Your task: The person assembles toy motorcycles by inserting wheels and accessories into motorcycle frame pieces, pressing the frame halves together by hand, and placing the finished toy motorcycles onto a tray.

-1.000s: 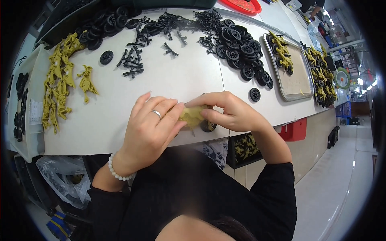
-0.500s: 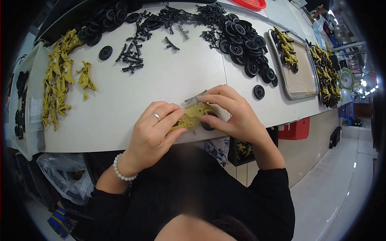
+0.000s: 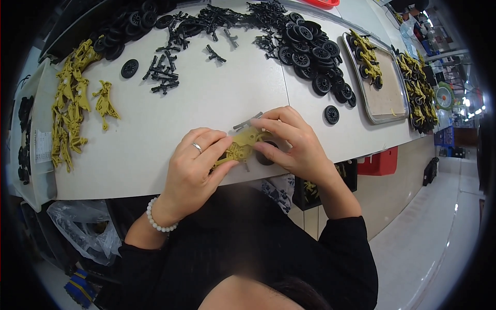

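Between my two hands, above the table's near edge, is a yellow toy motorcycle point(image 3: 238, 149) with a black handlebar piece point(image 3: 248, 121) at its far side and a black wheel point(image 3: 265, 155) at its right end. My left hand point(image 3: 199, 157), with a ring and a white bead bracelet, pinches the left end of the body between thumb and fingers. My right hand point(image 3: 289, 142) grips the right end near the wheel, its thumb on the near side and fingers over the handlebar. Fingers hide parts of the toy, and it is slightly blurred.
Yellow body parts point(image 3: 72, 106) lie at the left beside a white bin point(image 3: 44, 175). Black handlebar pieces point(image 3: 164, 75) and piled black wheels point(image 3: 315, 54) spread across the back. A tray point(image 3: 385, 98) holding assembled toys stands right, with more toy motorcycles point(image 3: 417, 93) beyond. A red bin point(image 3: 380, 163) sits below the edge.
The view has shifted slightly, and both hands keep their hold on the toy motorcycle. Its handlebar piece shows a little more above my right fingers.
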`<state>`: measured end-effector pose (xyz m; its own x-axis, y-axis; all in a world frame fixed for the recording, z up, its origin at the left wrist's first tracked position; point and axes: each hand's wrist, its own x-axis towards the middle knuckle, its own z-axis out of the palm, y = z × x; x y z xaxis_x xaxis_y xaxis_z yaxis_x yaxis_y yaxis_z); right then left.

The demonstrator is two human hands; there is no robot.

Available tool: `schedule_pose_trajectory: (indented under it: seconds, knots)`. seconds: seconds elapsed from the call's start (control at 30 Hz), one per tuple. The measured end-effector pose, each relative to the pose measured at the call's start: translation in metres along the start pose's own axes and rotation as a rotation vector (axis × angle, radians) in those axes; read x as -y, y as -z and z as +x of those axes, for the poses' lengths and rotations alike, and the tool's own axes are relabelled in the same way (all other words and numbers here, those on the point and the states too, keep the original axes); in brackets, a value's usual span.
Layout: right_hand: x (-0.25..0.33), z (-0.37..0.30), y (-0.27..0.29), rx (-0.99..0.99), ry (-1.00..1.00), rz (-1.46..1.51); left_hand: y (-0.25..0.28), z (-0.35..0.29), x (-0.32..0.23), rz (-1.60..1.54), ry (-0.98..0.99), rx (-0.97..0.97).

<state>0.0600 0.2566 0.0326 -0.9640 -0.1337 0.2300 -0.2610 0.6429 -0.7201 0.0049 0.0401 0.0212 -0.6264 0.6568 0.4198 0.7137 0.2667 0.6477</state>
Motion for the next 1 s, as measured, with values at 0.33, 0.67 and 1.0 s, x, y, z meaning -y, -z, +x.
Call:
schedule_pose_trajectory:
  seconds: [0.33, 0.67, 1.0]
  knots:
    - [-0.002, -0.001, -0.003, -0.011, 0.008, -0.039, -0.004, -0.001, -0.001, 0.020, 0.016, -0.023]
    - [-0.007, -0.005, -0.006, -0.033, -0.072, 0.038, -0.004, 0.000, -0.003, 0.056, 0.054, -0.025]
    - [-0.002, -0.004, -0.005, -0.089, -0.183, -0.241, -0.006, -0.006, 0.005, -0.054, 0.083, -0.015]
